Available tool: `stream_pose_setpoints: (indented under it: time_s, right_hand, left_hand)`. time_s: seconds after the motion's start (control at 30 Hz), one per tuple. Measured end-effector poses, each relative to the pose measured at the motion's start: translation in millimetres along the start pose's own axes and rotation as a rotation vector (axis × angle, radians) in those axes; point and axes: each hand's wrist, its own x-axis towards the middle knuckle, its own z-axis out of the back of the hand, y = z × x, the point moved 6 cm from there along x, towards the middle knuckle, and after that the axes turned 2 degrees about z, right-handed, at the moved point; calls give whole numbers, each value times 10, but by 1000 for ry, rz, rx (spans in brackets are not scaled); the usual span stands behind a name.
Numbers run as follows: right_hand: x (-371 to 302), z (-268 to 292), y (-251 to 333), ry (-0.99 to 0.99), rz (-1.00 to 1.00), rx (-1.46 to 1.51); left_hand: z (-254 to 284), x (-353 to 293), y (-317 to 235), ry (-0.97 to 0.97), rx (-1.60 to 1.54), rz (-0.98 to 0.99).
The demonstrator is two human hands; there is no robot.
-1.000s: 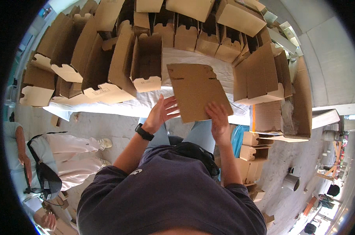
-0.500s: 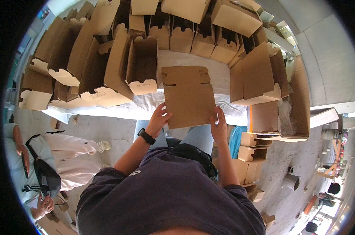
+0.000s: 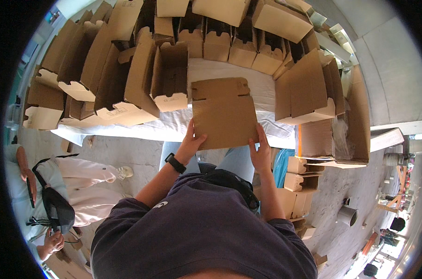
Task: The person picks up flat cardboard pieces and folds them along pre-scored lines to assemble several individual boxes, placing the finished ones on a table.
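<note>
Between my hands is a flat brown cardboard piece [image 3: 225, 122], with slots cut near its far end and a creased flap there. My left hand [image 3: 191, 142] grips its near left edge, thumb on top and fingers beneath. At the near right edge my right hand [image 3: 260, 146] holds it the same way, fingers along the side. The piece is held over the near edge of a table covered in white cloth [image 3: 266, 90]. Just left of it stands an open cardboard box [image 3: 170, 76] with a notched front.
Several open cardboard boxes [image 3: 120, 83] crowd the table's left and back. A larger carton [image 3: 352, 125] with clear plastic inside is at right, near a tilted box [image 3: 304, 90]. More boxes [image 3: 297, 200] are stacked below right. Another person [image 3: 57, 200] stands at left.
The cardboard piece has tilted slightly, its near edge a little higher in view. Both hands keep their hold. The person at left has shifted slightly.
</note>
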Motion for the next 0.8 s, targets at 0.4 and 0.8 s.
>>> stream_pose_setpoints:
  time_s: [0.4,0.8]
  right_hand:
    - [87,273,235,-23,88,334]
    - [189,405,186,-278,-9,545]
  left_hand:
    - [-15,-193,-514,40,-157,-32]
    - [-77,-247,-1035,-47,42,-325]
